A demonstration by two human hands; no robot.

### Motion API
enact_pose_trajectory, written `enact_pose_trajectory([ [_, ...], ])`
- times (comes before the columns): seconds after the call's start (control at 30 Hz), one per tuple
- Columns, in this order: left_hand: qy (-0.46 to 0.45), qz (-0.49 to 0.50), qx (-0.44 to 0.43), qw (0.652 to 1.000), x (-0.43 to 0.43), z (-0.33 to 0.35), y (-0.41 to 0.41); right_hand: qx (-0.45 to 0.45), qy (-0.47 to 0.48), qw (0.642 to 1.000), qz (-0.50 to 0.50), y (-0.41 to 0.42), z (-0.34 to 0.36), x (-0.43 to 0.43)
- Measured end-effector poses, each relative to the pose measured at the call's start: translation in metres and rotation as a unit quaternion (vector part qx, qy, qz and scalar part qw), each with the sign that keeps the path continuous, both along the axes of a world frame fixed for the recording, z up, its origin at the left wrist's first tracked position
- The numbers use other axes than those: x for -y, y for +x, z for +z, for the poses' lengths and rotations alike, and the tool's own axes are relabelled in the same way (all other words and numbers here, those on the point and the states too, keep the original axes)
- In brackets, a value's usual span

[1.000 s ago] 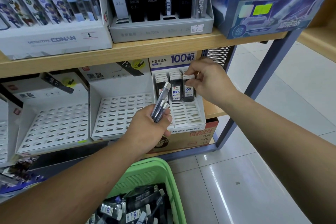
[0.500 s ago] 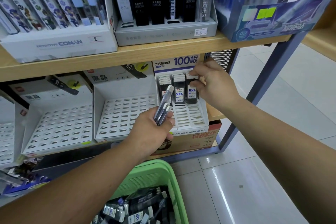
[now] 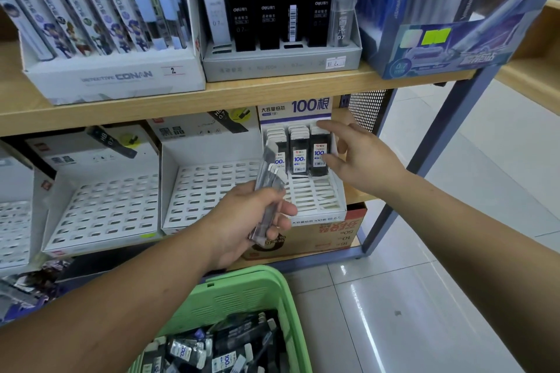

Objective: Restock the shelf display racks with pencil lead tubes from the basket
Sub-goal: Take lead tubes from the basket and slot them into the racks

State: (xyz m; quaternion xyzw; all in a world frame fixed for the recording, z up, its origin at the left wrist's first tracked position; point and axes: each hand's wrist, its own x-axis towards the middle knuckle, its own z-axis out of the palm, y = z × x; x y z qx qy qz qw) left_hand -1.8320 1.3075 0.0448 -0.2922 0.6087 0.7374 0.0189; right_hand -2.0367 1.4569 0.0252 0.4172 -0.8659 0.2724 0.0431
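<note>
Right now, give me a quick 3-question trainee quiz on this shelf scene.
1. True or false: the right hand grips a tube.
2. What does the left hand hold? A) several tubes B) a price tag C) nothing
3. Fill in: the basket below the hands is ___ in colour.

Key: 1 false, its fingers are spread and hold nothing; 2 A; 3 green.

Basket sat at 6 o'clock, loose tubes in it. Rack stood on lower shelf at 12 o'clock, racked tubes in its rear rows; second rack just beside, at its 9 o'clock.
</note>
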Motion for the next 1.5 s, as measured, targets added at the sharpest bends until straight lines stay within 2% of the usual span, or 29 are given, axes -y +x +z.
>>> enact_pose_trajectory([
  [0.27, -0.027, -0.026, -0.009, 0.999, 0.000, 0.005, 0.007, -0.001, 0.028, 1.000, -0.012, 0.016, 0.009, -0.006],
  [0.37, -0.042, -0.009, -0.004, 0.999, 0.002, 0.007, 0.007, -0.023, -0.019, 0.999, -0.027, 0.024, 0.022, -0.006],
  [0.43, -0.043, -0.004, -0.014, 0.999, 0.002, 0.009, 0.006, 0.051, -0.060, 0.997, -0.012, 0.033, 0.035, 0.001],
  [0.47, -0.045, -0.004, -0.023, 0.999, 0.003, 0.009, 0.005, 0.128, -0.062, 0.990, 0.005, 0.038, 0.041, 0.006],
  [0.53, -0.047, -0.001, -0.042, 0.998, 0.003, 0.011, 0.005, 0.314, -0.056, 0.946, 0.056, 0.053, 0.050, 0.017],
  [0.6, -0.040, 0.011, -0.046, 0.998, 0.004, 0.011, 0.005, 0.414, -0.082, 0.902, 0.094, 0.064, 0.050, 0.025],
  [0.77, -0.039, 0.064, -0.018, 0.997, 0.013, 0.005, 0.012, 0.451, -0.174, 0.875, 0.037, 0.060, 0.048, 0.032],
  [0.83, -0.038, 0.080, -0.017, 0.996, 0.019, 0.002, 0.013, 0.499, -0.189, 0.844, 0.061, 0.057, 0.048, 0.032],
  [0.9, -0.015, 0.095, -0.025, 0.995, 0.022, 0.000, 0.011, 0.561, -0.200, 0.795, 0.117, 0.056, 0.048, 0.029],
  [0.97, 0.008, 0.099, -0.027, 0.995, 0.022, 0.001, 0.009, 0.583, -0.206, 0.772, 0.150, 0.055, 0.046, 0.027],
  [1.13, -0.078, 0.099, 0.005, 0.992, 0.021, -0.004, 0.009, 0.481, -0.237, 0.842, 0.063, 0.048, 0.040, 0.030],
  [1.27, -0.107, 0.081, 0.024, 0.991, 0.022, -0.006, 0.010, 0.348, -0.225, 0.910, 0.010, 0.039, 0.043, 0.030],
  [1.4, -0.082, 0.070, 0.037, 0.993, 0.024, -0.004, 0.008, 0.256, -0.188, 0.948, 0.007, 0.039, 0.038, 0.038],
  [1.5, -0.077, 0.071, 0.029, 0.994, 0.026, -0.002, 0.009, 0.225, -0.178, 0.957, 0.035, 0.044, 0.037, 0.046],
])
